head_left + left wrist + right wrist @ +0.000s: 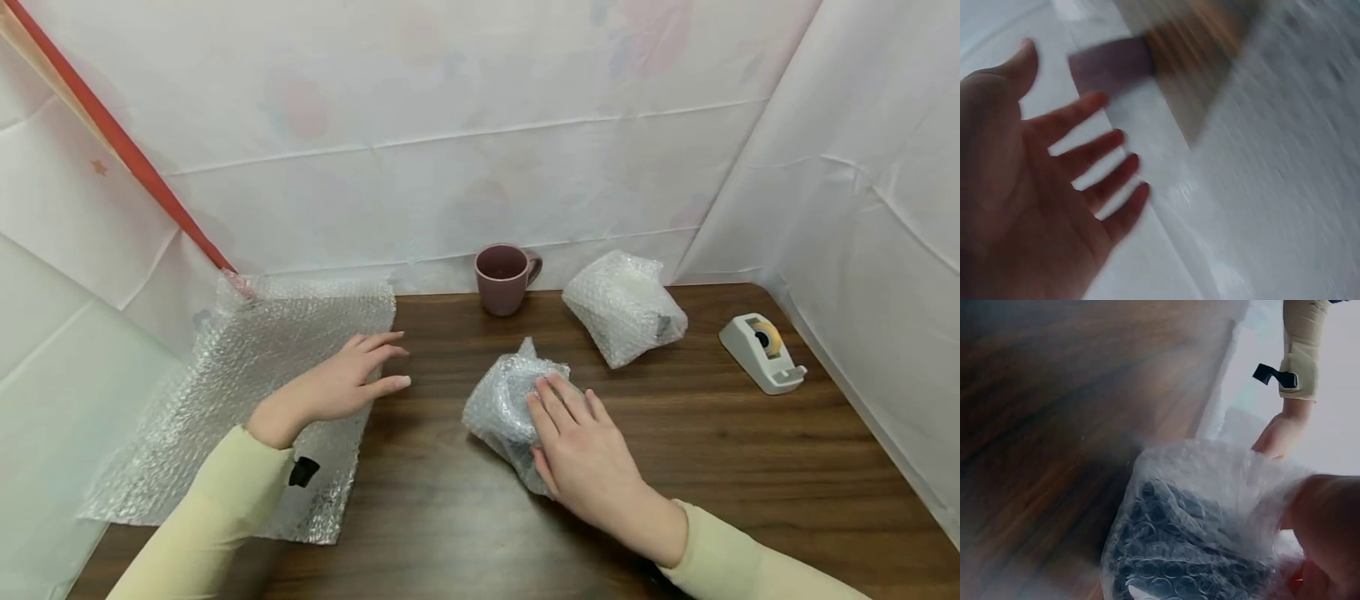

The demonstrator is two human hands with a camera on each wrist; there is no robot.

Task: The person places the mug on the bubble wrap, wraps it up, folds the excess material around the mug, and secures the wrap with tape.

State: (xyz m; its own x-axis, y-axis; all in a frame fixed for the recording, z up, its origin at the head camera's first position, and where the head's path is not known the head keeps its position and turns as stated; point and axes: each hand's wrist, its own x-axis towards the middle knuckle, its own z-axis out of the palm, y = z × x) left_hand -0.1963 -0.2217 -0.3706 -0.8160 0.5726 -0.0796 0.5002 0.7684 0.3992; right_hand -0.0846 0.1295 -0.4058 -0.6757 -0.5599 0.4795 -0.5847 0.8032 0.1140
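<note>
On my head feed I see the right hand [588, 454] resting with nearly straight, slightly parted fingers on a lumpy clear bubble-wrap bundle [497, 408], which sits on the dark brown wood-grain table [435, 517]. With that bundle as my dial's centre, the left hand [337, 383] is near nine o'clock, fingers and thumb spread wide over the edge of a flat, clear bubble-wrap sheet [285, 329]. I have a dull mauve mug [501, 293] at twelve, a second bubble-wrapped bundle [618, 308] between one and two, and a white wedge-shaped tape dispenser [748, 352] towards three.
</note>
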